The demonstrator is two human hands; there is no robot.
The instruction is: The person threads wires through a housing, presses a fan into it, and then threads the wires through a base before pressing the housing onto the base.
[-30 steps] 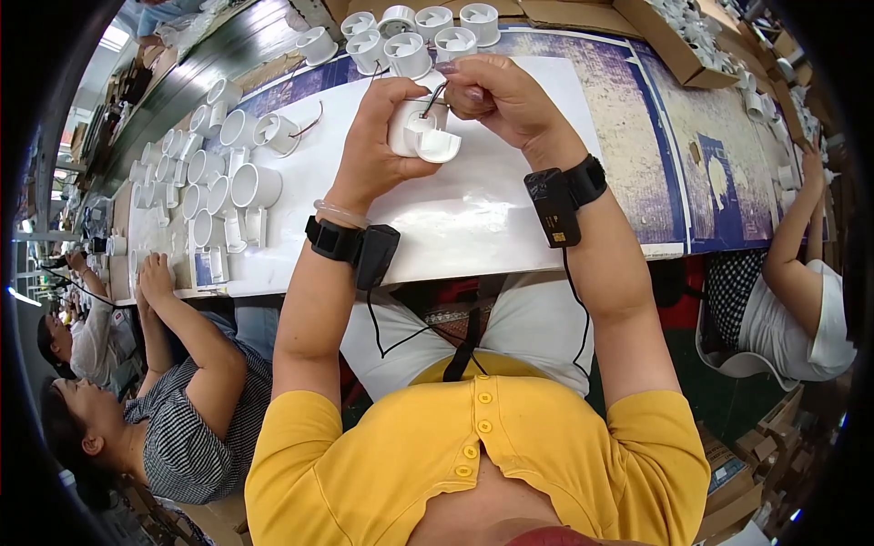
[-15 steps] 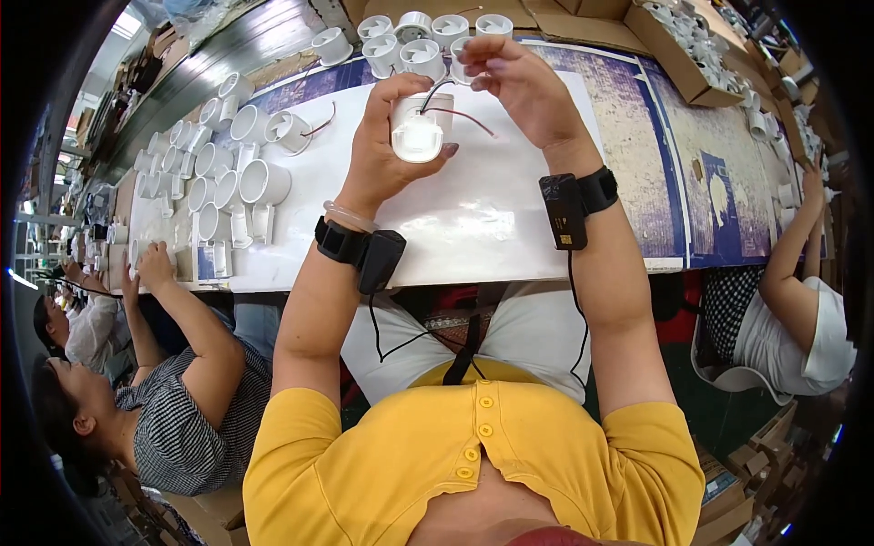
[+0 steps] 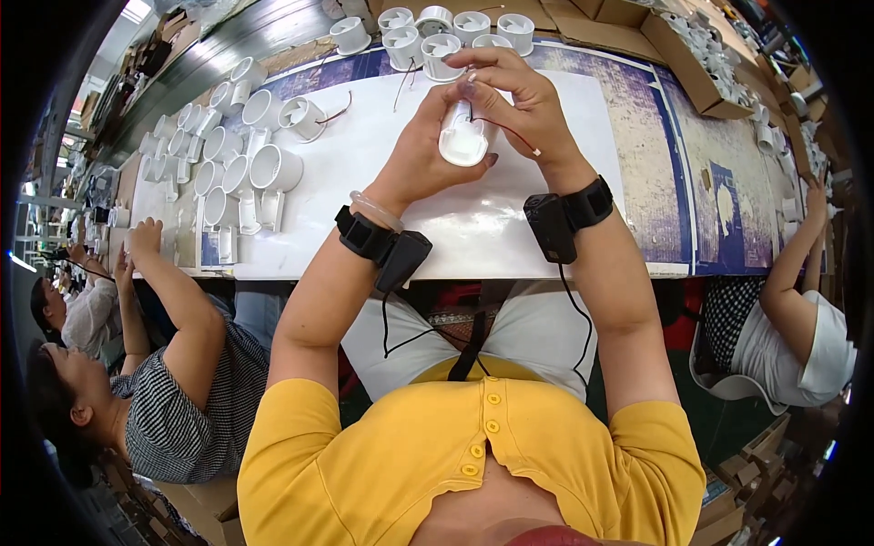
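My left hand (image 3: 426, 150) is wrapped round a white plastic housing (image 3: 464, 146), its rounded open end toward me. My right hand (image 3: 523, 105) has its fingers curled over the far end of the housing, thumb and fingertips pressed together there. Those fingers hide the top of the part. From under them runs a thin red and black wire (image 3: 505, 126) with a small white plug (image 3: 536, 152) at its tip, hanging beside my right palm. Just beyond my hands stand several white round fan units (image 3: 438, 50), some with wires trailing.
Many white cup-shaped housings (image 3: 275, 168) stand on the left of the white sheet (image 3: 364, 241). One fan unit (image 3: 301, 118) with a wire lies near them. At the far right is a cardboard box (image 3: 696, 73) of white parts. Co-workers sit on both sides.
Both hands and the housing have moved right. My right hand, raised with its fingers loose before, has come down onto the far end of the housing.
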